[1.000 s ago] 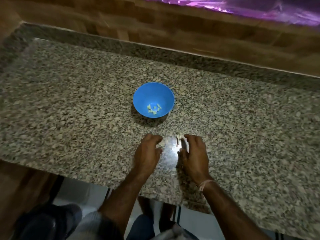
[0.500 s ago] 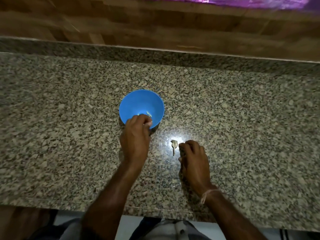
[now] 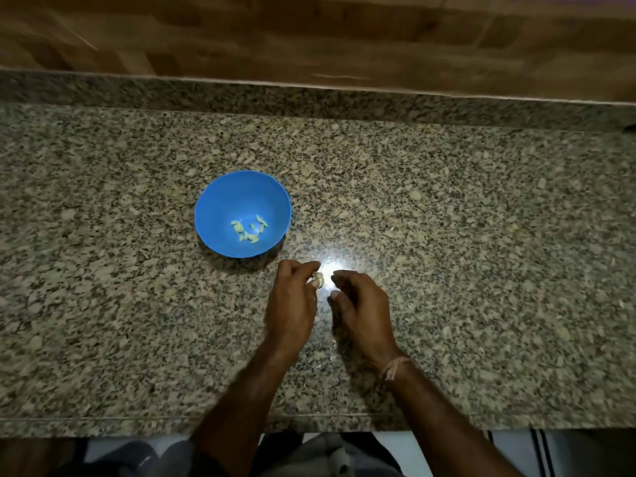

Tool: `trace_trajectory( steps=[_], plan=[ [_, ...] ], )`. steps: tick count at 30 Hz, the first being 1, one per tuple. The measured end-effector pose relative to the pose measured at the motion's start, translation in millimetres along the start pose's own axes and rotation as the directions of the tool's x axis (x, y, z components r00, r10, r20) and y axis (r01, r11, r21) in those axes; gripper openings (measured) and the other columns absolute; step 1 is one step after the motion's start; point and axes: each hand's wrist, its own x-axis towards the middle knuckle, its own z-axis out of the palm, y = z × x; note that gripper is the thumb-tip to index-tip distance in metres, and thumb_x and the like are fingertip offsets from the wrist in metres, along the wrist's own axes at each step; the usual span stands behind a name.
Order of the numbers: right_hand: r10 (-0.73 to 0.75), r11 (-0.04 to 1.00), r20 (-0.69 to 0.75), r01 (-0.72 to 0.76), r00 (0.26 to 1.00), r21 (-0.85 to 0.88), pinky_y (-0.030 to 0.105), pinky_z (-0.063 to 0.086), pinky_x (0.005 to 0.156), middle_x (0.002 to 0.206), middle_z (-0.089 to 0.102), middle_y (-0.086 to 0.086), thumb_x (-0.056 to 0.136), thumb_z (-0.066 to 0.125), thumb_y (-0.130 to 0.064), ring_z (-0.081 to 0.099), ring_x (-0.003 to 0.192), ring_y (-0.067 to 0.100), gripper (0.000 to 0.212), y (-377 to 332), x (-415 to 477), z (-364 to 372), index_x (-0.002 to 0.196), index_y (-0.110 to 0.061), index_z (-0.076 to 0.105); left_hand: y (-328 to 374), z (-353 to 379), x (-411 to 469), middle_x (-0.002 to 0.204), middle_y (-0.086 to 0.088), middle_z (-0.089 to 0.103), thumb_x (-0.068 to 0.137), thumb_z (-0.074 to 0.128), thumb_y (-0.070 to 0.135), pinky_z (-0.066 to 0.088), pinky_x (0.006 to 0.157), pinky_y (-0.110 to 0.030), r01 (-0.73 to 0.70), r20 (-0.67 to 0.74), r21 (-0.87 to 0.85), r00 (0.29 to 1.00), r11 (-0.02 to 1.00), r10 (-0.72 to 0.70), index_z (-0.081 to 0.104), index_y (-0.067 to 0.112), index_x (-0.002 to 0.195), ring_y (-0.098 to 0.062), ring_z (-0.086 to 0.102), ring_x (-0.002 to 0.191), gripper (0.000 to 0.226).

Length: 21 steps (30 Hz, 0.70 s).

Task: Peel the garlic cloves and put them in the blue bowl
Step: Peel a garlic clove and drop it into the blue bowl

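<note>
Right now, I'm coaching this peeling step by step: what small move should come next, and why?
Probably bring the right hand across to pull skin off the garlic clove. The left hand pinches it, the right hand's fingers sit beside it apparently empty, and it isn't in the blue bowl yet.

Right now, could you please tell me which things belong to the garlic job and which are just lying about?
Job: blue bowl, peeled cloves inside it, garlic clove pinched by the left hand, right hand beside it.
Just there: wrist thread, counter, wooden wall.
</note>
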Motion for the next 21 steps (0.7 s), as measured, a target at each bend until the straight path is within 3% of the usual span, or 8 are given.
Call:
trace_trajectory(
  steps=[3,6,8,10,13,18,21],
  plan=[
    [0.027,0.999,0.031,-0.028,0.999,0.033,0.028,0.058,0.084,0.103,0.077,-0.007,0.097,0.070,-0.014,0.071,0.094,0.005,0.021,-1.1,7.2,1.8,0.118,-0.017,0.076,-0.5,9.6,0.5,0.099,0.002,0.066,0.095,0.062,0.002,0.046,0.074,-0.027,0.071,-0.053,-0.042,0.996,0.997,-0.073,0.075,0.022,0.100,-0.008,0.059,0.086,0.024],
    [0.053,0.995,0.095,-0.060,0.994,0.081,0.027,0.058,0.077,0.093,0.077,-0.009,0.095,0.070,-0.013,0.072,0.086,0.005,0.017,-4.1,7.0,1.9,0.109,-0.020,0.079,2.0,11.1,-8.1,0.089,0.006,0.072,0.093,0.063,0.002,0.049,0.068,-0.025,0.129,-0.072,-0.133,0.988,0.983,-0.140,0.075,0.021,0.093,-0.005,0.065,0.081,0.023],
    [0.112,0.971,0.124,-0.135,0.986,0.198,0.026,0.059,0.072,0.088,0.078,-0.008,0.092,0.074,-0.011,0.073,0.082,0.005,0.014,-6.2,6.6,-3.3,0.102,-0.019,0.079,5.6,13.7,-15.9,0.089,0.006,0.075,0.095,0.063,0.001,0.052,0.068,-0.021,0.221,-0.054,-0.259,0.969,0.940,-0.242,0.075,0.020,0.095,-0.004,0.069,0.081,0.023],
    [0.158,0.916,0.164,-0.206,0.974,0.344,0.026,0.060,0.072,0.089,0.080,-0.005,0.090,0.079,-0.008,0.076,0.083,0.011,0.010,-11.1,1.0,-11.7,0.098,-0.014,0.080,11.0,16.4,-25.5,0.095,0.003,0.078,0.097,0.064,0.000,0.059,0.077,-0.027,0.316,-0.011,-0.446,0.934,0.838,-0.358,0.076,0.021,0.098,-0.009,0.074,0.090,0.024],
    [0.189,0.825,0.252,-0.293,0.949,0.484,0.041,0.065,0.077,0.089,0.080,0.006,0.090,0.079,-0.005,0.078,0.085,0.027,0.010,-16.1,-2.9,-25.7,0.099,-0.009,0.078,22.6,16.2,-36.8,0.100,-0.005,0.080,0.099,0.065,0.001,0.062,0.084,-0.036,0.366,0.053,-0.637,0.899,0.678,-0.435,0.076,0.017,0.104,-0.023,0.076,0.098,0.020],
    [0.154,0.812,0.309,-0.298,0.939,0.502,0.049,0.065,0.084,0.095,0.080,0.009,0.092,0.078,-0.005,0.077,0.091,0.033,0.012,-15.4,-5.6,-50.0,0.104,-0.008,0.077,41.1,7.8,-50.1,0.109,-0.011,0.079,0.097,0.068,0.003,0.057,0.092,-0.045,0.419,0.188,-0.754,0.876,0.506,-0.445,0.076,0.017,0.116,-0.031,0.074,0.107,0.025],
    [0.122,0.859,0.272,-0.239,0.954,0.453,0.049,0.064,0.086,0.097,0.080,0.002,0.092,0.079,-0.009,0.077,0.091,0.026,0.011,-14.1,-8.0,-60.1,0.102,-0.014,0.078,49.8,7.6,-54.8,0.110,-0.012,0.078,0.095,0.072,0.004,0.056,0.084,-0.041,0.426,0.202,-0.770,0.869,0.475,-0.452,0.075,0.020,0.121,-0.029,0.073,0.103,0.031]
  ],
)
